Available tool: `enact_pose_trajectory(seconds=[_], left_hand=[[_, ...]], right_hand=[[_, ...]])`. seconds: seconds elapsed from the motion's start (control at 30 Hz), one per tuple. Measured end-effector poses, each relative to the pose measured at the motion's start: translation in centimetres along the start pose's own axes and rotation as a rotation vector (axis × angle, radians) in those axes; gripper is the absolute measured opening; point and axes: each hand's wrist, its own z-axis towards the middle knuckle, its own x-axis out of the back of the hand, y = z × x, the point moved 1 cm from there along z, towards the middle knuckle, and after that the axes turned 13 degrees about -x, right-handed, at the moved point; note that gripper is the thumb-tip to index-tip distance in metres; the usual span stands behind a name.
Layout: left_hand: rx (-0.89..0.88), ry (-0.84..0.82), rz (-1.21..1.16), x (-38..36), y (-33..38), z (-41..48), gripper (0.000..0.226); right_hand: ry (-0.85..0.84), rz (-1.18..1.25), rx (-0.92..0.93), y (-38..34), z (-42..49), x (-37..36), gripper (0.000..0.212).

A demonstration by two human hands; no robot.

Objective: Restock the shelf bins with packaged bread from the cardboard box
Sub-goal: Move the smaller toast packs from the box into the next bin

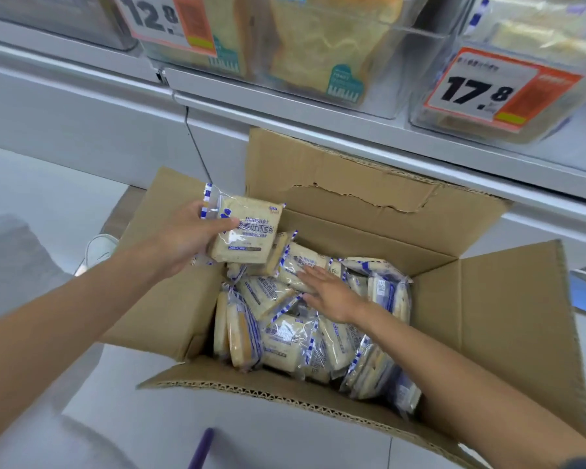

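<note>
Our left grip [186,240] holds one bread pack [247,231] over the far left side of the cardboard box [487,316]. Our right grip [329,294] lies flat and loose on the packs [281,340] inside; we should pinch one softly, then lift both to the shelf bins [379,103].

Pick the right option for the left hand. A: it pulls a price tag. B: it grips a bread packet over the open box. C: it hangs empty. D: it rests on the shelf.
B: the left hand grips a bread packet above the cardboard box, while the right hand lies flat on the packets inside.
</note>
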Motion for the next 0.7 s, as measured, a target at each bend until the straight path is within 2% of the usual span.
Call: enact_pose_trajectory(seconds=[0.13,0.17,0.2,0.3,0.37,0.4,0.5,0.63,0.7], left_hand=[[0.003,-0.037,0.01,-0.5,-0.4,0.0,0.03],[0.004,-0.036,0.017,-0.6,-0.4,-0.1,0.03],[0.003,-0.037,0.022,-0.6,-0.6,-0.1,0.03],[-0.001,-0.073,0.015,-0.7,-0.7,-0.6,0.028],[-0.004,-0.098,0.012,-0.7,-0.7,-1.0,0.027],[-0.013,-0.106,0.015,-0.8,-0.8,-1.1,0.026],[-0.042,-0.127,0.027,-1.5,-0.5,-1.4,0.019],[-0.085,-0.167,0.053,-3.1,0.7,-2.1,0.019],[-0.135,-0.206,0.068,-4.4,2.0,-2.8,0.029]], right_hand=[[0.217,0.186,-0.04,0.9,-0.7,0.7,0.033],[0.245,0.213,-0.076,1.0,-0.5,1.0,0.032],[0.229,0.213,-0.116,0.9,-0.2,1.2,0.044],[0.069,0.213,-0.234,0.5,0.5,1.6,0.097],[0.056,0.261,-0.288,0.2,0.2,2.1,0.105],[0.082,0.307,-0.299,0.1,-0.2,2.5,0.097],[0.237,0.477,-0.229,0.5,-2.3,4.6,0.051],[0.302,0.526,-0.063,-0.1,-6.7,10.0,0.048],[0.304,0.572,0.02,-1.3,-9.1,12.7,0.049]])
